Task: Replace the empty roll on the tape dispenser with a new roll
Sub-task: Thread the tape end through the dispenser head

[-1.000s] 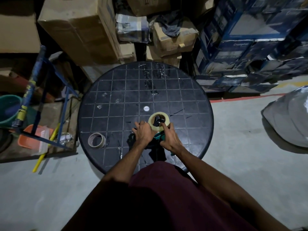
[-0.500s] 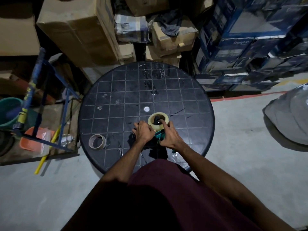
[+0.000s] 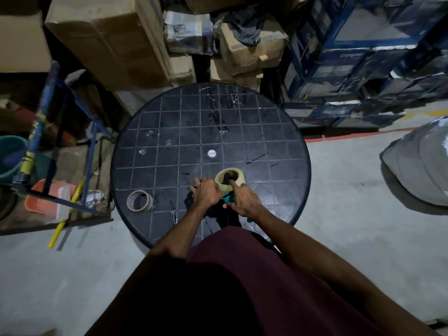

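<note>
Two tape rolls point(image 3: 230, 181) point(image 3: 139, 200), one dispenser point(image 3: 229, 197), one table point(image 3: 169, 122), two hands point(image 3: 206, 191) point(image 3: 244, 200).

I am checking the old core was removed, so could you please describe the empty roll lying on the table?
The empty roll is a thin ring, brownish like cardboard, with a wide open centre and no visible tape left. It lies flat near the front left edge of the dark gridded round table, apart from both hands and the dispenser; nothing touches it but the tabletop.

A round black grid-patterned bench point(image 3: 274, 132) stands on the grey concrete floor point(image 3: 339, 202); an empty brown cardboard tape core point(image 3: 139, 200) lies near its left edge; a small white disc point(image 3: 211, 153) sits at centre.
</note>
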